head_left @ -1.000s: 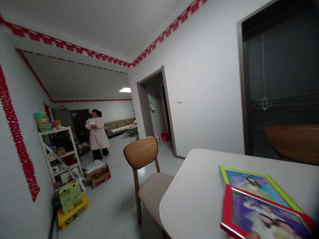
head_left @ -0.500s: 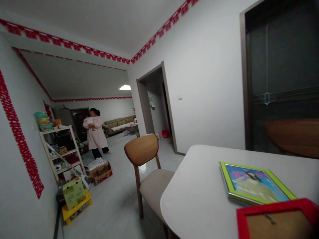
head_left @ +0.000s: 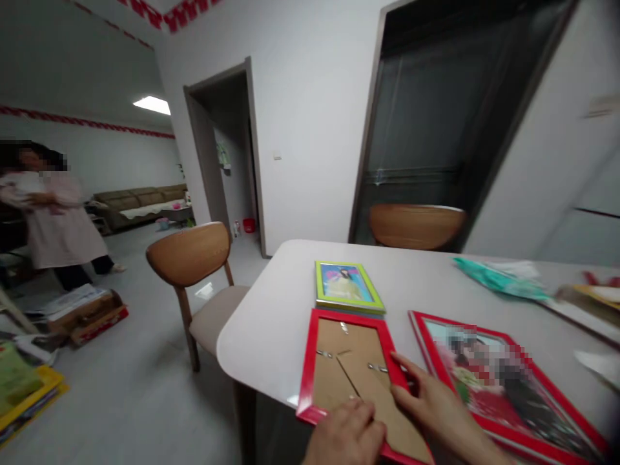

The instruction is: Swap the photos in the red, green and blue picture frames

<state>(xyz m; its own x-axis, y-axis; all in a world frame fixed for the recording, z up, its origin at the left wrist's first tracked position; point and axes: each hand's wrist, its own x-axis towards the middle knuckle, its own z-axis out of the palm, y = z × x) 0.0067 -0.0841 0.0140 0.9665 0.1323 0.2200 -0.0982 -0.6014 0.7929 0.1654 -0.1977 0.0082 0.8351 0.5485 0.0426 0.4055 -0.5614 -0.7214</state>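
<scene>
A red picture frame (head_left: 306,374) lies face down at the table's near edge, showing its brown backing board with metal clips and a fold-out stand outline. My left hand (head_left: 345,434) is closed over its lower edge, fingers curled on the backing. At its right side, my right hand (head_left: 431,400) grips the red border with thumb and fingers. Just beyond lies a lime-green picture frame (head_left: 346,285), picture side up. To the right is a larger red-framed photo (head_left: 489,381), also face up.
The white table (head_left: 271,323) has a rounded left corner. Wooden chairs stand at its left (head_left: 191,255) and far side (head_left: 416,226). A teal plastic packet (head_left: 504,278) lies at the back right. Across the room stands a person (head_left: 58,213) in a pink coat, near a cardboard box (head_left: 92,316).
My view has swung right and down. Both hands and the larger red-framed photo have come into sight. The person in the distance now appears further left.
</scene>
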